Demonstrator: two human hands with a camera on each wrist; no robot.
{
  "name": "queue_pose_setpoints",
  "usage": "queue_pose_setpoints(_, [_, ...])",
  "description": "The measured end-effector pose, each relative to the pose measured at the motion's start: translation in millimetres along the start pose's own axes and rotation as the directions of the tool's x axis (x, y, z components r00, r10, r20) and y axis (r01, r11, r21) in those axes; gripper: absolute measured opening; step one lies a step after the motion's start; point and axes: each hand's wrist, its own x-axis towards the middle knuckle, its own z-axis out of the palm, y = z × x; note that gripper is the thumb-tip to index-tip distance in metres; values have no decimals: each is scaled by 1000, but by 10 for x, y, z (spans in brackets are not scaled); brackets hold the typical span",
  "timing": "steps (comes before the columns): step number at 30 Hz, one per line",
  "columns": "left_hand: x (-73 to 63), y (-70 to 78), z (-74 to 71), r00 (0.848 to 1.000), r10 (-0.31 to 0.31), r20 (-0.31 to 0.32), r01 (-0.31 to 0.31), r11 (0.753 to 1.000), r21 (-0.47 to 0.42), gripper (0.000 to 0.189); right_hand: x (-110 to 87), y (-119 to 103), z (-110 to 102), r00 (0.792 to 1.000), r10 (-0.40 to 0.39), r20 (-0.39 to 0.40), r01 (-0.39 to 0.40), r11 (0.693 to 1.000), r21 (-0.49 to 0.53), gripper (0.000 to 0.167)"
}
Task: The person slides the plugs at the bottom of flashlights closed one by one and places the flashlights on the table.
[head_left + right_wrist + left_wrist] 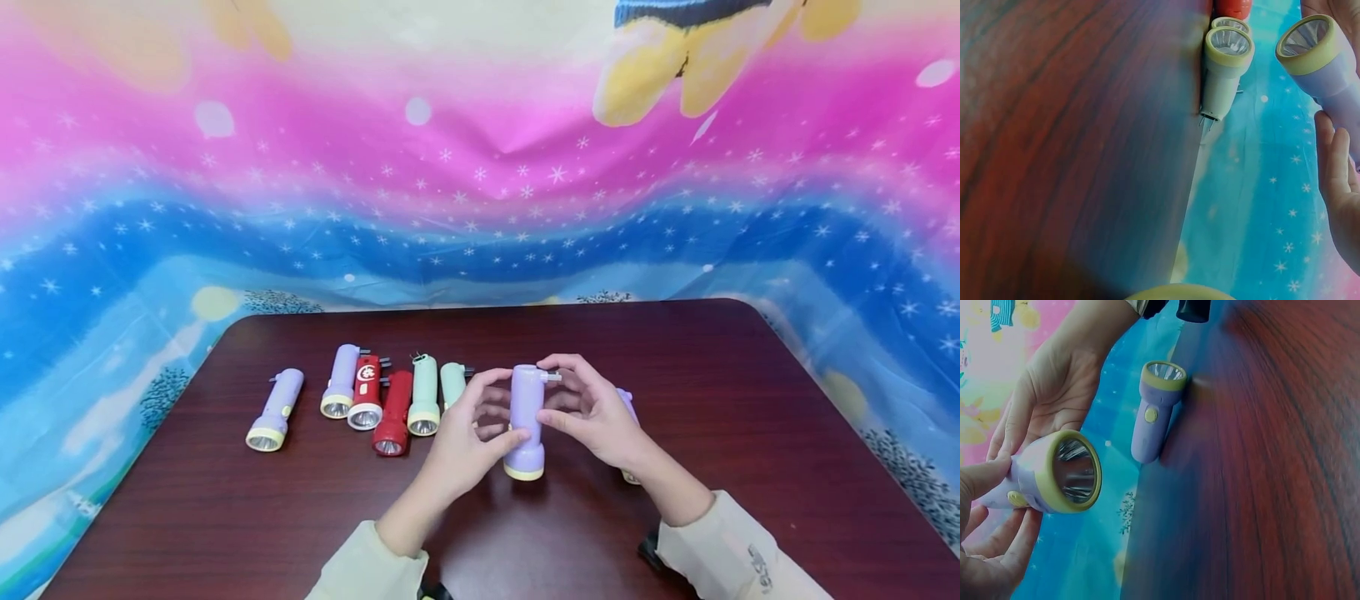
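Between both hands, above the table, is a lilac flashlight [527, 417] with a pale yellow rim, its lens end down and its metal plug prongs [553, 377] sticking out to the right near the top. My left hand [472, 433] grips its lower body, the thumb lying across the front. At the upper end my right hand [596, 412] holds it, with a finger by the top and the thumb against the side. The left wrist view shows the flashlight's reflector [1077, 472] and a yellow switch [1017, 499].
Left of the hands lie a lilac flashlight [276, 412], another lilac one [341, 379], a printed red one [366, 392], a plain red one [393, 412] and a mint one [424, 396]. A second mint flashlight [452, 379] and a right-side lilac one [628, 404] are partly hidden. Dark wooden table [225, 517].
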Motion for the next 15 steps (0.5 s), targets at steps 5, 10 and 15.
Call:
queue_pose_setpoints(5, [4,8,-28,1000,6,-8,-5,1000,11,70,28,-10,9,1000,-16,7,16,1000,11,56])
queue_pose_setpoints(10, [-12,11,-25,1000,7,-20,-7,1000,7,72,35,-12,9,998,-52,19,52,998,33,55])
queue_pose_setpoints(15, [-25,16,-11,999,18,-37,-18,1000,-2,72,48,-8,4,996,-84,4,84,996,39,54])
